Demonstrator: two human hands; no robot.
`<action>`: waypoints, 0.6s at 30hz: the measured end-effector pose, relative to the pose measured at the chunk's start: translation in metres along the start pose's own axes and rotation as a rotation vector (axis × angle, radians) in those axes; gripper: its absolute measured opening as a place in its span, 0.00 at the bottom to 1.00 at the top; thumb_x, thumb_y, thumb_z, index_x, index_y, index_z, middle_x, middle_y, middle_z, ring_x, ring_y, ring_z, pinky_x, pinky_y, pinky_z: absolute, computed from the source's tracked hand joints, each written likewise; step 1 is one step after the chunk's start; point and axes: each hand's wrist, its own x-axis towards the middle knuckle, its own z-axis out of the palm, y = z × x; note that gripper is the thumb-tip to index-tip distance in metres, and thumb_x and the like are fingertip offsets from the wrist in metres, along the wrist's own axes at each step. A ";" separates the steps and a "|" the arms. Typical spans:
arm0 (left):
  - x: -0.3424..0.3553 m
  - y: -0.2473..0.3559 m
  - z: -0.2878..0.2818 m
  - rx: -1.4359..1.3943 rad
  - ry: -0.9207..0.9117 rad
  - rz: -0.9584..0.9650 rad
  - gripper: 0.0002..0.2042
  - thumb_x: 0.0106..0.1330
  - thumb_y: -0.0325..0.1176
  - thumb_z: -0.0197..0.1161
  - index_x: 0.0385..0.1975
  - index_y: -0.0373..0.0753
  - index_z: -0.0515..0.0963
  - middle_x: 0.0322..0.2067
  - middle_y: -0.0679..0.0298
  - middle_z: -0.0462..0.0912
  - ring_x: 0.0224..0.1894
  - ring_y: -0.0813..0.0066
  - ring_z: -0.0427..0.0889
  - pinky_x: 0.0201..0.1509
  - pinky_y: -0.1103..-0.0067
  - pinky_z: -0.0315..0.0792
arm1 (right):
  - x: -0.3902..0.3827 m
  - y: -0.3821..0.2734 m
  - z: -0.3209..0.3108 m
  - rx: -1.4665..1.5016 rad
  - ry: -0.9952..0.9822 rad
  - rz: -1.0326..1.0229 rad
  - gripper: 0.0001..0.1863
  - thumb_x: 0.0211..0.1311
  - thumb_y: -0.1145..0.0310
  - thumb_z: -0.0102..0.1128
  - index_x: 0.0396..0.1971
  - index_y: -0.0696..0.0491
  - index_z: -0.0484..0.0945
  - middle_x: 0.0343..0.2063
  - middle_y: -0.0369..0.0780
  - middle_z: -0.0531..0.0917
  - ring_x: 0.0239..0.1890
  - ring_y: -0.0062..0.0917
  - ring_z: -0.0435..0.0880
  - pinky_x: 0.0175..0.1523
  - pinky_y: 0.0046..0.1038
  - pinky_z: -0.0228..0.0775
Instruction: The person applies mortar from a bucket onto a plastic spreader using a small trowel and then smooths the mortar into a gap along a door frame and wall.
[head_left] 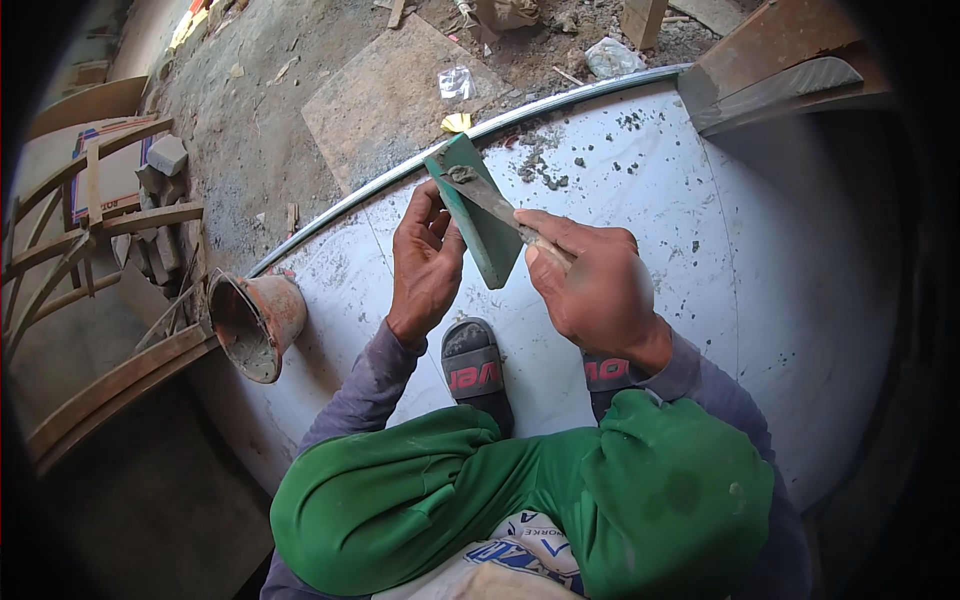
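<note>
My left hand [426,262] grips a narrow green slab [478,245] by its left side, holding it tilted over the white tiled floor [800,280]. My right hand [592,285] is closed on the handle of a flat, cement-smeared scraper [500,205], whose blade lies across the slab's face. A lump of grey mortar [461,175] sits near the blade's tip at the slab's upper end. My two sandalled feet are below the hands, between my green-clad knees.
A mortar-caked bucket [258,325] stands at the left, beside curved wooden frames [100,225] and broken blocks [160,245]. A metal edging strip [330,212] borders rough dusty ground with rubble and a loose board [385,110]. Wooden pieces [740,70] stand at upper right.
</note>
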 end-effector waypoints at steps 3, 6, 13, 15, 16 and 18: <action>-0.002 0.001 0.001 -0.010 0.003 -0.003 0.20 0.78 0.26 0.61 0.67 0.35 0.71 0.62 0.60 0.79 0.66 0.67 0.77 0.71 0.69 0.73 | 0.003 0.003 0.004 0.006 0.015 -0.010 0.18 0.66 0.76 0.62 0.51 0.72 0.82 0.29 0.55 0.88 0.29 0.35 0.92 0.34 0.32 0.81; -0.003 0.002 0.006 -0.014 -0.017 -0.027 0.20 0.78 0.25 0.61 0.67 0.35 0.71 0.62 0.60 0.79 0.65 0.67 0.78 0.70 0.68 0.74 | 0.003 0.013 0.000 -0.033 0.022 -0.032 0.18 0.69 0.77 0.62 0.56 0.68 0.82 0.26 0.42 0.86 0.25 0.15 0.79 0.30 0.25 0.72; -0.008 0.002 0.009 0.137 -0.043 -0.080 0.19 0.78 0.24 0.59 0.67 0.33 0.71 0.62 0.58 0.79 0.63 0.67 0.80 0.65 0.69 0.79 | 0.013 0.017 -0.010 -0.026 0.127 0.000 0.18 0.64 0.77 0.63 0.53 0.68 0.83 0.28 0.51 0.88 0.26 0.30 0.89 0.33 0.32 0.79; -0.004 0.005 -0.001 0.066 0.005 -0.074 0.19 0.78 0.25 0.57 0.66 0.31 0.71 0.62 0.55 0.80 0.60 0.68 0.83 0.58 0.71 0.83 | 0.005 0.020 -0.008 -0.096 0.118 -0.111 0.19 0.63 0.78 0.63 0.53 0.68 0.83 0.28 0.52 0.87 0.26 0.32 0.88 0.32 0.33 0.79; -0.004 0.004 -0.001 0.063 0.007 -0.075 0.19 0.78 0.25 0.57 0.66 0.31 0.71 0.62 0.55 0.80 0.60 0.68 0.83 0.58 0.71 0.83 | -0.001 0.021 -0.008 -0.181 0.116 -0.210 0.19 0.62 0.79 0.63 0.54 0.67 0.83 0.29 0.52 0.87 0.25 0.34 0.88 0.32 0.33 0.79; -0.003 0.005 0.000 -0.004 0.072 -0.121 0.19 0.78 0.26 0.58 0.67 0.30 0.71 0.61 0.54 0.80 0.58 0.69 0.84 0.55 0.71 0.84 | -0.009 0.018 -0.007 -0.214 0.079 -0.189 0.20 0.61 0.80 0.63 0.54 0.65 0.83 0.27 0.49 0.85 0.22 0.37 0.85 0.29 0.36 0.77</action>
